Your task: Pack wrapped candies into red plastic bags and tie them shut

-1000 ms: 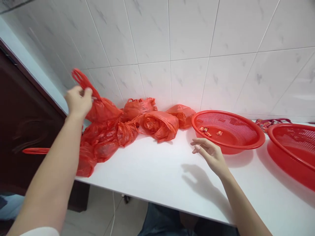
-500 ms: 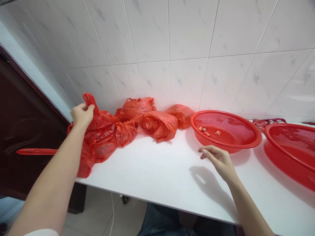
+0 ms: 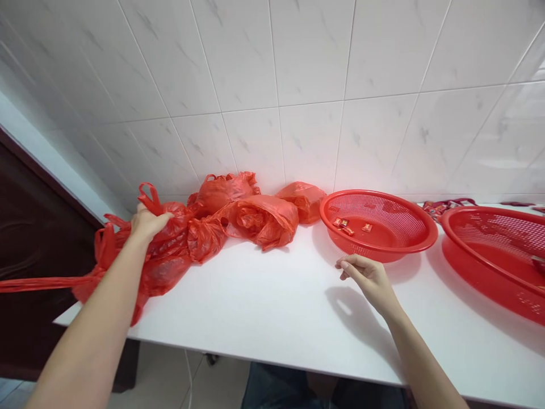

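My left hand (image 3: pixel 148 224) is closed on a red plastic bag (image 3: pixel 171 211) in the pile at the table's left end. The bag's loop handle (image 3: pixel 149 196) sticks up beside the thumb, and some fingertips are hidden. Around it lie more red bags, one with a long twisted strip (image 3: pixel 46 283) stretching past the left edge. My right hand (image 3: pixel 368 278) hovers above the white table, just in front of a red perforated basket (image 3: pixel 378 250). Its fingers are curled, thumb tip close to the index fingertip, with nothing visible between them. Several small wrapped packets (image 3: pixel 348 231) lie inside the basket.
A second red basket (image 3: pixel 472 267) stands at the right, partly out of frame. Between the baskets, red patterned material (image 3: pixel 438 210) lies by the tiled wall. Another full red bag (image 3: pixel 303 200) rests against the wall. The table's front edge (image 3: pixel 221 355) runs close to my legs.
My left hand has lowered onto the bag pile, bringing the raised bag handle down. The view has turned slightly, showing more of the right basket. My right hand keeps its pose.
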### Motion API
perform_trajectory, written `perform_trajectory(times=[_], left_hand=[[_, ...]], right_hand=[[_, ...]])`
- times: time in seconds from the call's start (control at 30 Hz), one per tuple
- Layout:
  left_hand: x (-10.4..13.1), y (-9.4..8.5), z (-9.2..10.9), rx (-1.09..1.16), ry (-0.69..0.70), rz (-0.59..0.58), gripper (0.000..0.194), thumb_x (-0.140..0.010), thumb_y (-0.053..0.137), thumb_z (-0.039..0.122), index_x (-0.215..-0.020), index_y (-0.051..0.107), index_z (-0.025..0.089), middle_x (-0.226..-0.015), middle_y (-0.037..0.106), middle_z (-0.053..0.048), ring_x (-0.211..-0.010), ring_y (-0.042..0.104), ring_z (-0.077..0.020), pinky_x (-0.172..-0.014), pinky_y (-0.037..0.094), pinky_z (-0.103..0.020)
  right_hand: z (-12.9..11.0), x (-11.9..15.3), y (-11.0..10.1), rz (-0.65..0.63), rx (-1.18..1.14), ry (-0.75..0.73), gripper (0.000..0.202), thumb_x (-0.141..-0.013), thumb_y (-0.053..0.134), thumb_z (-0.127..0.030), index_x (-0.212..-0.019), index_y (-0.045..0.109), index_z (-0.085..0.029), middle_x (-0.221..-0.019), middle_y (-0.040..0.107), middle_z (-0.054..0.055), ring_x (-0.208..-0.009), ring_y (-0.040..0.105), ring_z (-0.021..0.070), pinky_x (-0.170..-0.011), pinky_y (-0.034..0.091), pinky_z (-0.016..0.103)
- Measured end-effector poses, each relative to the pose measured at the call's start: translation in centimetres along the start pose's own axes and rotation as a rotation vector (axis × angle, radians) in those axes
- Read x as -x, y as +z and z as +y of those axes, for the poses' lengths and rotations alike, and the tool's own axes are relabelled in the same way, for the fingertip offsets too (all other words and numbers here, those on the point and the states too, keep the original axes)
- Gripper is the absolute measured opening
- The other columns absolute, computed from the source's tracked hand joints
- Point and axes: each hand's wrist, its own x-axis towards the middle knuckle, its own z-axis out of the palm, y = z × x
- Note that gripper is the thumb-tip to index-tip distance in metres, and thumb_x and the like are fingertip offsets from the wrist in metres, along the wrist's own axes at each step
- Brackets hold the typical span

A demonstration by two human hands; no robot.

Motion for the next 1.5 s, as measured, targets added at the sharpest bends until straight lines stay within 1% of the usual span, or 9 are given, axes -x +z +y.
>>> perform_trajectory(times=[0.1,0.2,0.43,0.67,0.83,1.03,1.23,1.33,1.5], left_hand=[[0.9,-0.7,2.4,0.044,-0.070,0.161,0.078,-0.072,0.074,0.021,-0.140,0.041,0.002,-0.135,0.056,-0.022,-0.130,0.051,-0.0357,-0.111,0.042,-0.053],[2.7,-0.7,5.6,0.174,0.167,0.271,0.052,-0.077,0.063,0.016,-0.127,0.057,0.001,-0.138,0.057,-0.022,-0.135,0.048,-0.0298,-0.118,0.034,-0.041],[10.0,6.4,10.8,0.420,0.412,-0.474,0.019,-0.074,0.064,0.027,-0.089,0.075,0.021,-0.105,0.078,-0.008,-0.101,0.070,-0.0275,-0.099,0.052,-0.037],[13.9,11.5,12.1,0.514,0.264,-0.544,0.034,-0.061,0.073,0.018,-0.095,0.075,0.018,-0.108,0.077,-0.012,-0.109,0.069,-0.0353,-0.103,0.049,-0.044],[12.1,11.3,11.3,0.707,0.072,-0.440,0.013,-0.072,0.067,0.028,-0.080,0.072,0.019,-0.095,0.078,-0.011,-0.100,0.069,-0.0320,-0.101,0.049,-0.045],[11.9,9.7,9.3,1.026,-0.157,-0.447,0.033,-0.064,0.074,0.047,-0.075,0.066,0.018,-0.083,0.075,-0.008,-0.089,0.069,-0.0267,-0.084,0.053,-0.038],[17.2,7.1,9.3,1.280,-0.187,-0.774,0.050,-0.052,0.089,0.050,-0.083,0.072,0.015,-0.084,0.076,-0.008,-0.073,0.069,-0.0214,-0.069,0.054,-0.031],[20.4,6.7,10.9,1.396,-0.174,-0.991,0.046,-0.062,0.089,0.046,-0.093,0.076,0.016,-0.092,0.078,-0.008,-0.080,0.071,-0.0214,-0.073,0.054,-0.028],[24.2,7.3,13.9,1.502,-0.143,-1.308,0.040,-0.067,0.089,0.048,-0.089,0.078,0.016,-0.090,0.078,-0.008,-0.087,0.072,-0.0232,-0.072,0.051,-0.026]], right_hand=[[0.1,0.0,0.1,-0.007,0.001,-0.006,0.044,-0.083,0.070,-0.063,-0.079,0.073,-0.019,-0.084,0.073,0.009,-0.065,0.067,0.0204,-0.069,0.058,0.036],[0.2,0.0,0.3,-0.020,0.011,-0.023,0.045,-0.084,0.068,-0.063,-0.079,0.073,-0.019,-0.083,0.073,0.009,-0.065,0.067,0.0205,-0.068,0.059,0.036],[0.6,0.0,0.6,-0.038,0.064,-0.041,0.044,-0.086,0.065,-0.062,-0.078,0.071,-0.019,-0.082,0.073,0.009,-0.064,0.067,0.0205,-0.065,0.058,0.035],[1.3,0.0,1.0,-0.074,0.231,-0.068,0.030,-0.091,0.057,-0.047,-0.083,0.070,-0.021,-0.079,0.072,0.006,-0.065,0.069,0.0219,-0.063,0.053,0.035],[1.5,0.4,1.6,-0.112,0.312,-0.089,0.026,-0.093,0.054,-0.042,-0.087,0.070,-0.022,-0.082,0.074,0.006,-0.066,0.067,0.0212,-0.059,0.051,0.033],[1.4,0.7,2.2,-0.167,0.326,-0.096,0.026,-0.093,0.052,-0.040,-0.089,0.070,-0.022,-0.084,0.074,0.006,-0.067,0.066,0.0204,-0.059,0.052,0.032],[1.1,0.5,3.3,-0.200,0.099,-0.051,0.036,-0.094,0.057,-0.051,-0.111,0.066,-0.021,-0.096,0.074,0.009,-0.075,0.071,0.0217,-0.073,0.058,0.038],[0.4,0.5,4.3,-0.224,-0.108,-0.057,0.053,-0.090,0.064,-0.053,-0.133,0.055,-0.024,-0.111,0.072,0.011,-0.091,0.072,0.0241,-0.080,0.060,0.040],[-0.8,0.5,5.1,-0.187,-0.314,0.019,0.054,-0.082,0.074,-0.048,-0.129,0.059,-0.025,-0.116,0.070,0.009,-0.096,0.071,0.0250,-0.081,0.060,0.039]])
